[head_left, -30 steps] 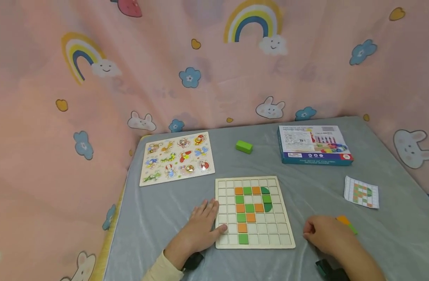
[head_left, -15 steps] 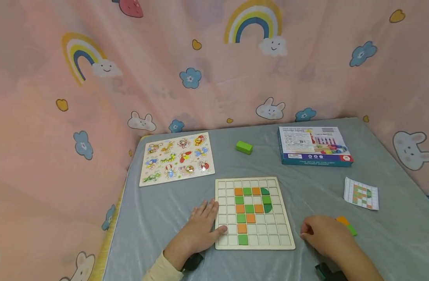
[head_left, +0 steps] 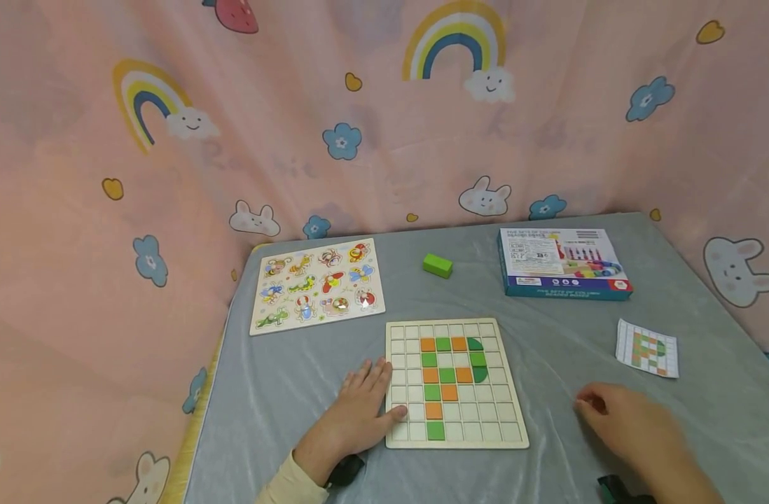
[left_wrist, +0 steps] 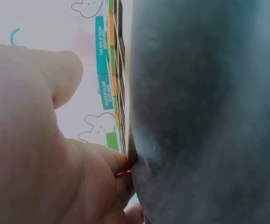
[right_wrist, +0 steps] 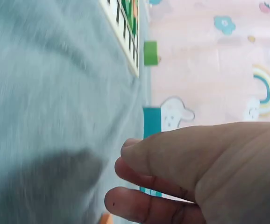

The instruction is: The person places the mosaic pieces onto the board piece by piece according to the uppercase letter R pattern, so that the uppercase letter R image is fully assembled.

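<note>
A square wooden grid board [head_left: 485,413] lies in front of me, with orange and green tiles [head_left: 447,374] set in some of its cells. My left hand [head_left: 357,413] rests along the board's left edge, fingers straight and thumb over the rim. In the left wrist view the fingers [left_wrist: 111,158] touch the board's side. To the right of the board, low over the cloth, is my right hand [head_left: 636,423]. Its fingers are loosely bent, and nothing shows between thumb and fingertips in the right wrist view. A bit of orange tile [right_wrist: 106,218] peeks out below those fingers.
At the back left lies a puzzle board with insect pictures [head_left: 318,283]. A green block [head_left: 438,265] sits behind the grid board. A flat box [head_left: 564,262] stands at the back right, and a pattern card [head_left: 648,348] lies beyond my right hand. A pink patterned curtain [head_left: 384,140] hangs behind.
My right hand has moved to the right, and the orange and green tiles seen beside it earlier are now hidden in the head view. The left hand has stayed on the board's edge.
</note>
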`<state>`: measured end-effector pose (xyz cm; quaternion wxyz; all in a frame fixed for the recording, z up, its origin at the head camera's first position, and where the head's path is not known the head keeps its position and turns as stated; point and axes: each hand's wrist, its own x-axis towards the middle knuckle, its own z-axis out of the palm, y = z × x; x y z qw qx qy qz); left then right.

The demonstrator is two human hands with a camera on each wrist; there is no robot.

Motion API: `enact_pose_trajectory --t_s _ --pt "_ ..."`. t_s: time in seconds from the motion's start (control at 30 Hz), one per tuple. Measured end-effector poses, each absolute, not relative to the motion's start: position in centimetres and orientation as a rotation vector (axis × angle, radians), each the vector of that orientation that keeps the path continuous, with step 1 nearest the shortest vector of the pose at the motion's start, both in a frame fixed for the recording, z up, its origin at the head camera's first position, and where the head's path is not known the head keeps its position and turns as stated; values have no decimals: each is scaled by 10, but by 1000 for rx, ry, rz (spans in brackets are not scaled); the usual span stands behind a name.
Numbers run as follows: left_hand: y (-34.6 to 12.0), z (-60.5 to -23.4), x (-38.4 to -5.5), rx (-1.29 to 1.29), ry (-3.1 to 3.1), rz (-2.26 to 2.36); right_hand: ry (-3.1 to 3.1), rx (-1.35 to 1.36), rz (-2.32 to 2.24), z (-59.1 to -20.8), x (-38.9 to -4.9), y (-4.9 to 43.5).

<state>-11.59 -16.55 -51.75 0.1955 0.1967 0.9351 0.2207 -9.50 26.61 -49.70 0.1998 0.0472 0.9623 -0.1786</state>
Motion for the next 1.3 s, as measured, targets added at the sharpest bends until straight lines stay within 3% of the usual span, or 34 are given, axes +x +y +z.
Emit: enact_pose_trajectory --t_s 0.4,1.07,1.2,1.3 --pt "-164 -515 -116 541 2627 585 2672 289 -390 -501 -85 296" --pt "-166 -518 -115 569 2628 662 2619 509 -381 -504 -82 298" --pt "-166 -517 -115 566 2626 656 2709 411 -427 -495 -83 287" --pt "-166 -516 -115 562 2619 650 2911 189 -504 -488 -82 267"
